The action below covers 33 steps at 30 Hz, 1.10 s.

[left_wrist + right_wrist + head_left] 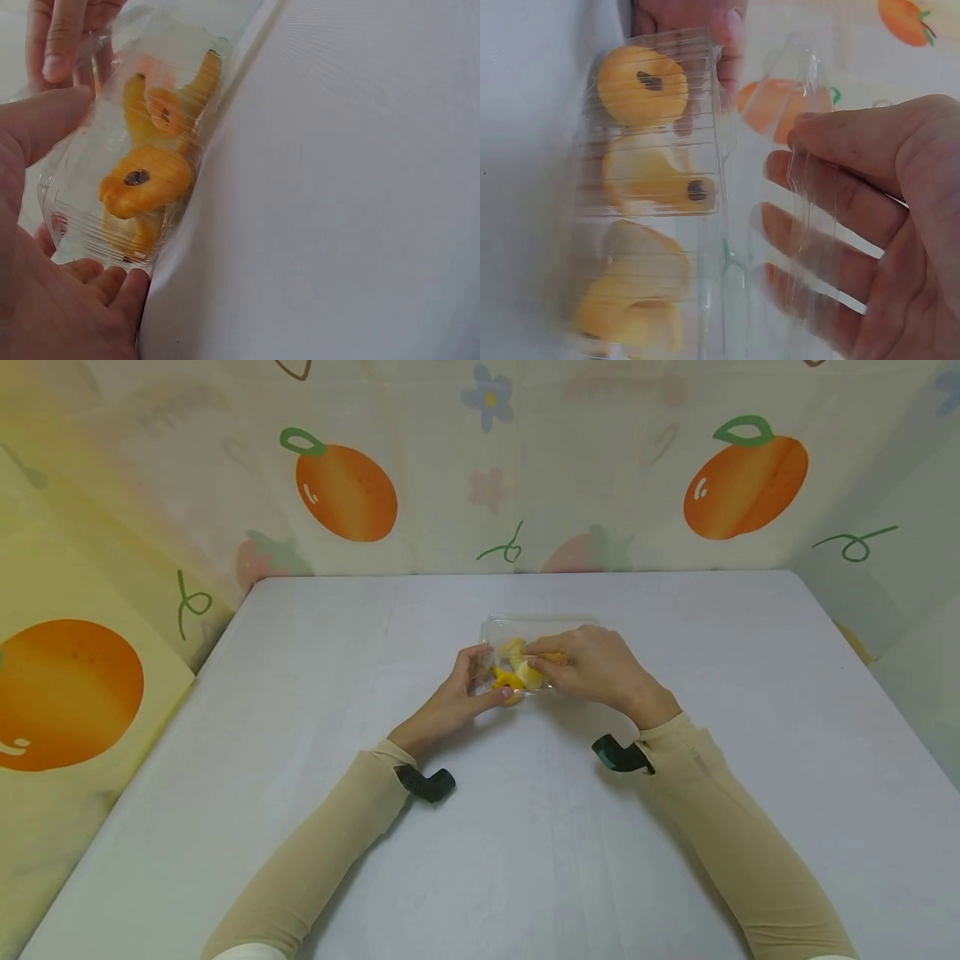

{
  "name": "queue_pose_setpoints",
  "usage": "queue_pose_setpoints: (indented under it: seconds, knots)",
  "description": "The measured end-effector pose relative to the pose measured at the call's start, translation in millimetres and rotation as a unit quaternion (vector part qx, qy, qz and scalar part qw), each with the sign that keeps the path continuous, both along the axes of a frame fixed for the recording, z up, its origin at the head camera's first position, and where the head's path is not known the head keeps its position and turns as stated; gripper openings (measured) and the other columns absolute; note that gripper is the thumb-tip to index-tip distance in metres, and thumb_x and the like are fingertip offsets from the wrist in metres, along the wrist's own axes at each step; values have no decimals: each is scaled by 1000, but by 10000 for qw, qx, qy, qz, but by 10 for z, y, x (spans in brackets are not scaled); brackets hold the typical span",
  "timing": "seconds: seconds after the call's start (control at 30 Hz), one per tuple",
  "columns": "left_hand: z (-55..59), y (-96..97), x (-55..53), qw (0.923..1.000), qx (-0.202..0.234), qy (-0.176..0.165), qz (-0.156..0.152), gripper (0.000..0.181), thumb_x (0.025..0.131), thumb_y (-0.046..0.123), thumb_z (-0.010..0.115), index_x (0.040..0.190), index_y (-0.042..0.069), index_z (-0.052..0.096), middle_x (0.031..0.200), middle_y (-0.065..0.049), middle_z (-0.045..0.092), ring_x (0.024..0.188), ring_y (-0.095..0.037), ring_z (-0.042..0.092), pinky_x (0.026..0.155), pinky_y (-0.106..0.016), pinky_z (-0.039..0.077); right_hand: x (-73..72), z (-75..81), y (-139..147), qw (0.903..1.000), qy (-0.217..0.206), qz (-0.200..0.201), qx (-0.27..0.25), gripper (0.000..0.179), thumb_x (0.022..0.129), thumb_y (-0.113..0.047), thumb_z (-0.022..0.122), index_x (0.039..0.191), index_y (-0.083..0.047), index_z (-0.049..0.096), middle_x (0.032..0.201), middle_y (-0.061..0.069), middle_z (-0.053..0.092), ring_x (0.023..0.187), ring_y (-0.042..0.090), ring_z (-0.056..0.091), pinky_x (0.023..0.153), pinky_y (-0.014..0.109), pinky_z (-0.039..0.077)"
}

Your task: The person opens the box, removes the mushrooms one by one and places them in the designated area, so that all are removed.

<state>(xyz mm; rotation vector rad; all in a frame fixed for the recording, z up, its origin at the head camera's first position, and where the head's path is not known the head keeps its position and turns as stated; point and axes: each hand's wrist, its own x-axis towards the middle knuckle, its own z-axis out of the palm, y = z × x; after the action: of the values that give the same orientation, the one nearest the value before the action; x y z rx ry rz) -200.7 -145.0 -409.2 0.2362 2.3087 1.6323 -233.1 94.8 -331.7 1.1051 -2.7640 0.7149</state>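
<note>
A clear plastic box [712, 127] with a hinged-looking clear lid [808, 71] lies near the middle of the table. Inside are several small yellow-orange pieces [508, 680], some shaped like bananas with dark tips [136, 105]. One rounded piece [641, 88] bears a dark mark. My left hand [452, 700] grips the box at its left end, thumb along the near side. From the right, my right hand [600, 670] reaches over the box. In the right wrist view its thumb and fingers pinch the lid's edge, the fingers showing through the plastic.
A white cloth covers the table [375, 635]. Behind it and along the sides hangs a curtain [420, 460] printed with oranges, flowers and strawberries. A black curved piece [429, 783] sits at the left wrist, and another black piece [622, 753] at the right.
</note>
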Motion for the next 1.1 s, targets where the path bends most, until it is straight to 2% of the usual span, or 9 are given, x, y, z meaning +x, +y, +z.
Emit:
queue_pose_setpoints:
  seconds: [0.1, 0.17, 0.23, 0.37, 0.5, 0.6, 0.77, 0.93, 1.1]
  knots:
    - [-5, 5, -6, 10000, -38, 62, -61, 82, 93, 44, 71, 153, 28, 17, 172, -3, 12, 157, -31, 20, 128, -54, 16, 9, 28, 7, 9999, -11, -89, -111, 29, 97, -25, 67, 124, -17, 75, 118, 7, 76, 92, 24, 70, 76, 41, 56]
    - [-10, 6, -8, 9999, -77, 102, -90, 82, 94, 43, 71, 154, 27, 16, 172, -4, 11, 157, -31, 19, 129, -52, 15, 18, 47, 4, 9996, -139, -126, -221, 31, 97, -27, 67, 126, -17, 73, 125, 7, 73, 113, 27, 69, 92, 48, 57]
    - [-13, 5, -10, 9998, -84, 133, -99, 83, 94, 42, 71, 154, 25, 16, 172, -4, 11, 157, -30, 20, 129, -51, 15, 18, 53, -1, 9992, -272, -126, -281, 34, 97, -28, 67, 128, -16, 72, 129, 7, 72, 124, 29, 65, 101, 51, 54]
    - [-19, 2, -12, 9998, -130, 126, -78, 83, 94, 43, 71, 154, 25, 16, 172, -2, 12, 157, -30, 21, 129, -50, 16, -3, 51, -2, 9987, -311, 43, -407, 35, 96, -26, 66, 128, -13, 71, 129, 7, 72, 126, 30, 63, 106, 51, 51]
    - [-17, 6, -16, 9998, -129, 143, -94, 82, 95, 42, 70, 154, 25, 16, 172, -2, 12, 157, -31, 20, 129, -50, 15, -31, 49, 13, 9980, 125, 250, -571, 32, 95, -23, 70, 124, -8, 73, 125, 10, 73, 125, 32, 64, 111, 53, 46]
    - [-7, 13, -10, 9997, -156, 150, -93, 82, 95, 42, 70, 155, 25, 16, 171, -3, 13, 157, -32, 21, 129, -52, 16, -34, 61, 25, 9978, 354, 202, -531, 34, 94, -27, 72, 122, -8, 74, 124, 9, 74, 122, 32, 65, 112, 55, 42]
    - [-9, 22, -9, 9996, -199, 169, -71, 82, 95, 40, 70, 155, 25, 17, 171, -5, 15, 156, -33, 22, 129, -51, 17, -29, 96, 61, 9991, 201, -67, -374, 43, 92, -38, 74, 125, -10, 72, 126, 7, 73, 120, 31, 65, 110, 53, 44]
    - [-14, 25, -8, 9997, -154, 156, -57, 83, 94, 39, 71, 155, 26, 16, 171, -3, 14, 156, -32, 22, 129, -51, 18, -35, 143, 114, 9990, -138, -357, -221, 52, 90, -47, 73, 130, -13, 68, 135, 5, 68, 130, 29, 57, 112, 52, 42]
    - [-15, 23, -17, 9997, -139, 200, -69, 84, 94, 39, 71, 155, 26, 15, 171, -1, 14, 157, -29, 20, 129, -51, 17, -71, 185, 169, 9981, -271, -552, 38, 55, 91, -40, 74, 137, -13, 63, 146, 8, 59, 138, 33, 48, 116, 56, 38]
